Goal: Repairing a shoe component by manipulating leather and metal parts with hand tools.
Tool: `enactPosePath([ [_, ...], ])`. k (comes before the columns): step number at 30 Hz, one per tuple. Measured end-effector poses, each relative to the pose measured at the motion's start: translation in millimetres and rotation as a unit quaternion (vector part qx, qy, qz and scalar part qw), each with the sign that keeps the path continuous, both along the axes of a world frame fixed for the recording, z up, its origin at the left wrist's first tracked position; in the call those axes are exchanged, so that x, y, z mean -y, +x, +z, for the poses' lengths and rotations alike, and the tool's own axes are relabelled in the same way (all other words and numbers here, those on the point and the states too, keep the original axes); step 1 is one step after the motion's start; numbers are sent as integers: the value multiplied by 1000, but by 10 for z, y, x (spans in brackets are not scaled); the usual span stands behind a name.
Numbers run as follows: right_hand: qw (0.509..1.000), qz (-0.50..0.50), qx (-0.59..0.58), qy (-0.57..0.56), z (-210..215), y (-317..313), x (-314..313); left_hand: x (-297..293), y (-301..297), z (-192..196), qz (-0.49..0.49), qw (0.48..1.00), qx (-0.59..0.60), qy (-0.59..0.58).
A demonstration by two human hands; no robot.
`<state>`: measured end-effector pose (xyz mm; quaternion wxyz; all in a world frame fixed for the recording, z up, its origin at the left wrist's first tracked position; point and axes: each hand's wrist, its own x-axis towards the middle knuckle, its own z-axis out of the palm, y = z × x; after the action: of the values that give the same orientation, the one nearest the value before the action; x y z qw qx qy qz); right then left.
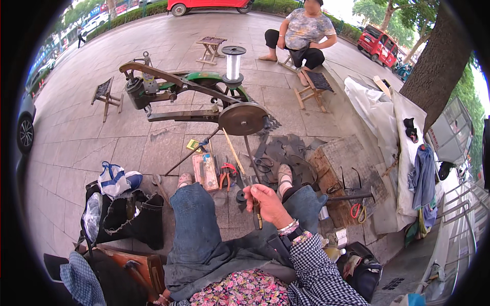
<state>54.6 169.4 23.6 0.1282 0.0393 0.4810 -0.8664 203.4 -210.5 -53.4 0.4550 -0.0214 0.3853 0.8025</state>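
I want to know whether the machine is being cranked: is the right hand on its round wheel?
No, the right hand is between the knees, visibly apart from the round wheel.

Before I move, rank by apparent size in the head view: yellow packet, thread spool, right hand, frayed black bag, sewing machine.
Largest to smallest:
sewing machine
frayed black bag
right hand
thread spool
yellow packet

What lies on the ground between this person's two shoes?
The head view shows a pink tray, orange-handled pliers and dark-handled scissors there, among other things; the right hand is nearer the camera.
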Motion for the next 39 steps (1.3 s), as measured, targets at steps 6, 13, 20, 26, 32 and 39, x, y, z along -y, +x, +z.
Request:
enactPosePath([
  [6, 1000, 18, 3, 10, -39, -18, -2, 125, 278, 166, 30, 999, -9, 12],
  [13, 1000, 20, -7, 7, -30, -7, -3, 246, 463, 318, 53, 998, -28, 27],
  [20, 1000, 11, -12, 7, -44, -19, -18, 367, 534, 352, 66, 996, -50, 41],
  [26, 1000, 18, -6, 2, 7, 11, -20, 525, 629, -6, 76, 940, 66, 326],
  [32, 1000, 19, -5, -7, 5, 8, 49, 2120, 1176, -2086, 78, 989, -21, -126],
  [39, 1000, 24, -12, 7, -53, 17, 6, 1504, 833, -1142, 190, 873, 211, -396],
])
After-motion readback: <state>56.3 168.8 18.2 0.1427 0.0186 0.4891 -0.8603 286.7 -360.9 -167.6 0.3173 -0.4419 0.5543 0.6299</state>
